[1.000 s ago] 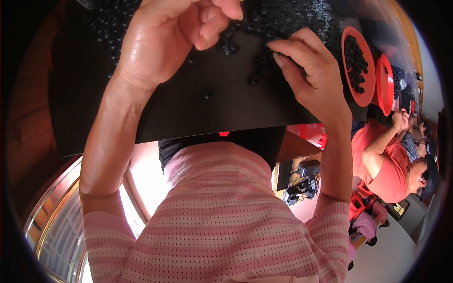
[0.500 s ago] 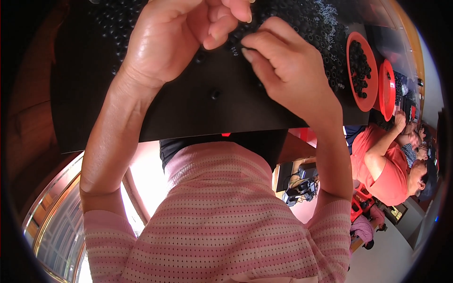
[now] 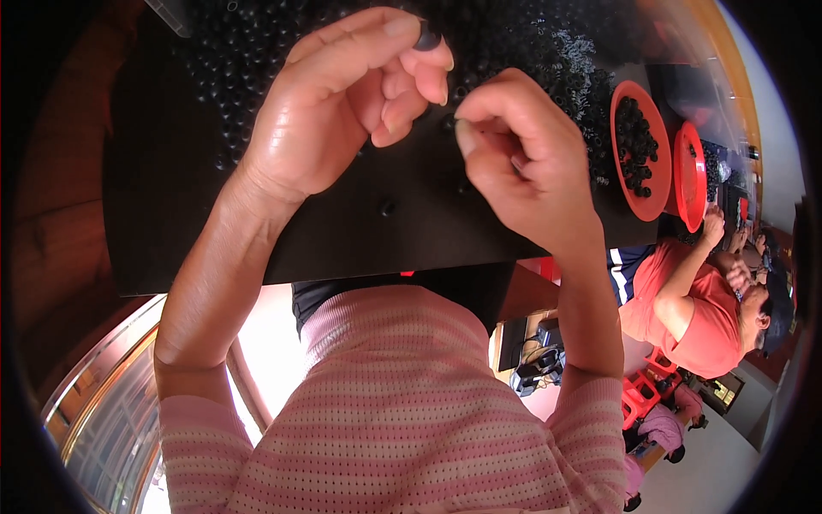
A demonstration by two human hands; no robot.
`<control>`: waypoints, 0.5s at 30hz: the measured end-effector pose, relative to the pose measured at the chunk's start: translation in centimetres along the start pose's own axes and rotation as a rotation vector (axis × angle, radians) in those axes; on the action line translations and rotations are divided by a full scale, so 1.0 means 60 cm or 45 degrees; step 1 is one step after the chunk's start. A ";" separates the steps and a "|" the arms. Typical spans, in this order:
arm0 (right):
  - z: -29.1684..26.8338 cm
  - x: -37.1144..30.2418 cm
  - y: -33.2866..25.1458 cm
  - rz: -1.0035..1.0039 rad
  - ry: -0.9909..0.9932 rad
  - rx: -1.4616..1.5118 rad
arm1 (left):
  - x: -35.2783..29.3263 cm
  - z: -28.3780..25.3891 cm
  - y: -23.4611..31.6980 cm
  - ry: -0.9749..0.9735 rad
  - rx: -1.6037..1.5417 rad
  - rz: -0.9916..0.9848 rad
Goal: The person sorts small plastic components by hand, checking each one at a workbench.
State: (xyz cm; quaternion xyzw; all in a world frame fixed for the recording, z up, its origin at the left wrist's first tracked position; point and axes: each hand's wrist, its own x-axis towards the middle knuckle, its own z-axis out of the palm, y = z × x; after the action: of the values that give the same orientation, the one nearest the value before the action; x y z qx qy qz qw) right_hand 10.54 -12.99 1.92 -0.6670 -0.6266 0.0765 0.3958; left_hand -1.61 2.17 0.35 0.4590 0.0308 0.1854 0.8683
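Over the black tabletop [image 3: 342, 244], my left hand [image 3: 321, 107] is raised with its palm turned inward. Its fingertips pinch a small round black part [image 3: 427, 36]. My right hand [image 3: 535, 150] is curled to its right, thumb and forefinger brought together; whether anything tiny is between them I cannot make out. Beyond both hands lie many loose black ring-like parts [image 3: 229, 94]. A pile of small metal springs [image 3: 575, 64] is spread among the parts at the far right. One single black part [image 3: 388, 207] lies apart, nearer to me.
A red bowl [image 3: 658, 193] with black parts in it stands right of my right hand, and a second red bowl [image 3: 692, 193] is just past it. Another person in an orange-red shirt [image 3: 672, 295] sits further right. A clear plastic container [image 3: 167, 15] shows at the far left.
The view has shifted, so the table shows lower. The black part in my left fingertips has come into sight. My right hand has drawn slightly away from my left, its fingers still curled.
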 end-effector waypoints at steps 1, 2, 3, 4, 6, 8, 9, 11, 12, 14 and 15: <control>-0.005 -0.002 -0.002 0.093 0.059 0.192 | 0.000 0.000 0.000 0.042 0.095 -0.035; -0.010 -0.002 -0.002 0.187 0.119 0.386 | 0.001 0.002 -0.001 0.037 0.095 -0.034; -0.018 -0.002 0.000 0.174 0.123 0.355 | 0.001 0.004 -0.002 0.031 0.072 -0.054; -0.021 0.002 -0.003 0.173 0.126 0.353 | 0.001 0.005 -0.004 0.026 0.048 -0.074; -0.024 0.011 -0.011 0.154 0.245 0.571 | 0.003 0.006 -0.007 0.011 0.028 -0.078; -0.030 0.017 -0.012 0.146 0.258 0.579 | 0.003 0.009 -0.009 -0.004 -0.012 -0.131; -0.032 0.022 -0.014 0.149 0.271 0.622 | 0.004 0.009 -0.011 -0.016 -0.013 -0.150; -0.029 0.030 -0.015 0.150 0.287 0.659 | 0.005 0.017 -0.011 -0.015 -0.030 -0.170; -0.021 0.036 -0.012 0.175 0.306 0.740 | 0.004 0.018 -0.013 -0.001 -0.046 -0.192; -0.016 0.039 -0.010 0.202 0.322 0.824 | 0.004 0.015 -0.016 -0.012 -0.067 -0.203; -0.018 0.041 -0.014 0.215 0.316 0.765 | 0.004 0.016 -0.015 -0.049 -0.066 -0.222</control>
State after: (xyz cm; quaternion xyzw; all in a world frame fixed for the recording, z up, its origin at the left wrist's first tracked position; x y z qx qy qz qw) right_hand 11.02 -11.35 4.14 -0.5743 -0.4656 0.2084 0.6403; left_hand -0.92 1.04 0.21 0.4354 0.0492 0.1012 0.8932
